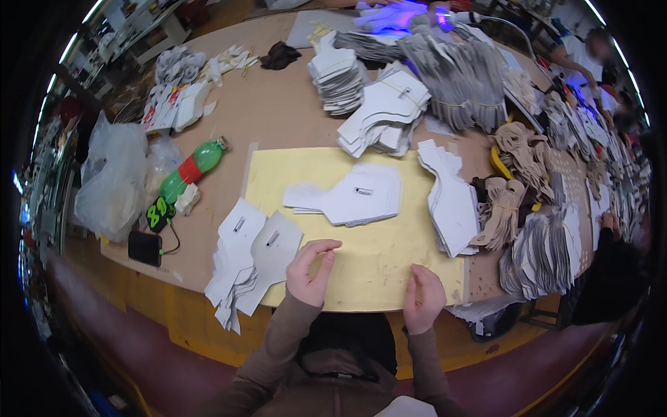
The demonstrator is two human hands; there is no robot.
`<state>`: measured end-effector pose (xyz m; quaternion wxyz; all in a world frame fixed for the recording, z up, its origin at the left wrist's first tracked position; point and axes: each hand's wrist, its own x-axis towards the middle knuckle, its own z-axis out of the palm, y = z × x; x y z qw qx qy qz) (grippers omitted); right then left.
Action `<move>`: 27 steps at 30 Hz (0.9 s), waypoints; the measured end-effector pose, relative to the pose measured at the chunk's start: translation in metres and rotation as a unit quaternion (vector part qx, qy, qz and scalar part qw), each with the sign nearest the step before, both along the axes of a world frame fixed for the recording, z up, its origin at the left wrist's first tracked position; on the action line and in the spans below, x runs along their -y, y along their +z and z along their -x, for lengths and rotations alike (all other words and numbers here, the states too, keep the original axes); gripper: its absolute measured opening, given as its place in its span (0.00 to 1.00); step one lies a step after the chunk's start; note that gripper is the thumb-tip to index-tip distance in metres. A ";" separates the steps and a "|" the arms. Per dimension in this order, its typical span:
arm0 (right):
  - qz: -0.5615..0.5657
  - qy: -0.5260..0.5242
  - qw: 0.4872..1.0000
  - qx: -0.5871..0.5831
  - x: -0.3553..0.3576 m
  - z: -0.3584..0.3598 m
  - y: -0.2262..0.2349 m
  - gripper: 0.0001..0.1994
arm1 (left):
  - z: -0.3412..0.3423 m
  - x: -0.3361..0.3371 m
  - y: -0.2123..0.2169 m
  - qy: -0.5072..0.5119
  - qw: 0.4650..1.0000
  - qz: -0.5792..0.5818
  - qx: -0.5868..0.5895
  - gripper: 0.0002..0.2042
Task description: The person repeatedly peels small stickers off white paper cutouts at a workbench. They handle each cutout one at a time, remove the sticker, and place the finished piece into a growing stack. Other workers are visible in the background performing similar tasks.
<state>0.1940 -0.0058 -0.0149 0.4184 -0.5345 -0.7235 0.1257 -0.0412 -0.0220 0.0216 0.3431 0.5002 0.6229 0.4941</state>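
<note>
My left hand (310, 270) rests on the yellow mat (368, 257) near its front edge, fingers curled, its thumb side beside a white cut piece with a small label (272, 244). My right hand (422, 297) lies on the mat's front right part with the fingers curled inward, and nothing shows in it. A small stack of white cut pieces (354, 198) lies in the middle of the mat. A fanned pile of white pieces (240, 267) lies left of my left hand, over the mat's left edge.
A green plastic bottle (191, 169), a dark phone (144, 247) and clear plastic bags (114, 177) lie at the left. Tall stacks of white (385, 111), grey (458, 76) and tan cut pieces (517, 174) crowd the back and right. Another person's arm (611, 243) is at the right.
</note>
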 end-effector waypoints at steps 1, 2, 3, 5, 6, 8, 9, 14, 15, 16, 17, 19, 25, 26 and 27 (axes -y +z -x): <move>-0.008 0.010 1.000 0.003 -0.002 0.001 0.001 0.11 | 0.004 -0.003 -0.005 -0.005 1.000 0.017 0.014 0.14; -0.016 0.010 1.000 0.005 -0.002 0.002 0.001 0.10 | 0.003 -0.006 -0.012 -0.007 0.999 0.027 0.042 0.16; -0.017 0.007 1.000 0.008 -0.003 0.001 0.001 0.10 | 0.001 -0.011 -0.021 -0.016 0.997 0.027 0.074 0.18; -0.020 0.008 1.000 0.003 -0.002 0.000 0.003 0.10 | -0.003 -0.019 -0.039 0.006 0.987 0.035 0.154 0.20; -0.024 0.004 1.000 0.010 -0.002 0.000 0.004 0.10 | -0.003 -0.025 -0.047 0.014 0.981 0.044 0.190 0.21; -0.024 0.004 1.000 0.009 -0.002 0.000 0.006 0.10 | 0.000 -0.039 -0.058 -0.005 0.983 0.027 0.184 0.21; -0.025 -0.001 1.000 0.009 -0.002 0.000 0.007 0.10 | 0.003 -0.046 -0.061 0.008 0.984 0.046 0.171 0.21; -0.020 -0.003 1.000 0.010 -0.002 0.001 0.010 0.08 | 0.004 -0.056 -0.060 -0.049 0.997 -0.018 0.063 0.20; -0.011 0.001 1.000 0.007 -0.002 0.001 0.010 0.08 | 0.002 -0.054 -0.056 -0.045 0.997 -0.016 0.054 0.20; -0.017 0.000 1.000 0.013 -0.003 0.001 0.010 0.07 | 0.000 -0.050 -0.053 -0.039 0.998 -0.001 0.053 0.18; -0.008 0.005 1.000 0.009 -0.003 0.000 0.011 0.07 | -0.002 -0.045 -0.049 -0.033 0.998 0.015 0.052 0.17; 0.008 0.018 1.000 -0.006 -0.004 0.000 0.012 0.08 | -0.007 -0.039 -0.041 -0.034 0.999 0.026 0.019 0.14; 0.071 0.134 0.981 -0.122 -0.016 0.020 0.018 0.07 | -0.030 -0.026 -0.036 -0.113 0.993 0.005 0.023 0.08; 0.066 0.144 0.981 -0.115 -0.019 0.024 0.018 0.07 | -0.033 -0.024 -0.036 -0.138 0.990 0.002 -0.005 0.08; 0.066 0.156 0.980 -0.103 -0.022 0.027 0.018 0.07 | -0.034 -0.024 -0.038 -0.159 0.987 -0.015 -0.032 0.08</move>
